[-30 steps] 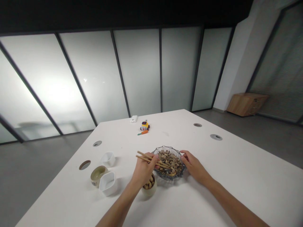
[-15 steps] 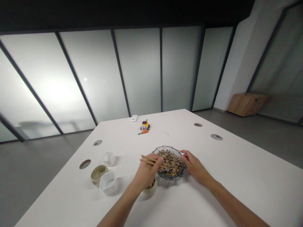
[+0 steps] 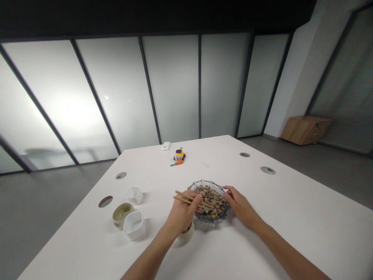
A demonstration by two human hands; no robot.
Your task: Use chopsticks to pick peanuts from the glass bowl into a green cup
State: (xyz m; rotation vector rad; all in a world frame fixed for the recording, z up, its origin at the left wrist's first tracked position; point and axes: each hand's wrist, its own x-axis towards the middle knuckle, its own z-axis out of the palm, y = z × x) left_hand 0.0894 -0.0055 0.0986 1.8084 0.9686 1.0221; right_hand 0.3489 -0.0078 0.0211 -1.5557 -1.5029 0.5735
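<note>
My left hand (image 3: 186,208) is closed around a pair of wooden chopsticks (image 3: 182,197). Their tips reach down among striped sunflower seeds (image 3: 212,197) heaped in a scalloped glass bowl (image 3: 211,219). At the bowl's right side, my right hand (image 3: 240,204) steadies the rim between thumb and fingers. Partly hidden under my left wrist stands a small pale green ceramic cup (image 3: 185,236); its contents are mostly covered by the hand.
To the left stand two white plastic cups (image 3: 134,226) and a patterned beige ceramic bowl (image 3: 119,222). Farther back lie a yellow toy vehicle (image 3: 179,154), an orange toy carrot (image 3: 177,163) and a white box-like object (image 3: 166,146). Round holes (image 3: 105,201) pierce the white table (image 3: 250,252).
My left hand and the chopsticks have shifted very slightly, and the cup's contents are more covered now. My right hand keeps its place on the bowl.
</note>
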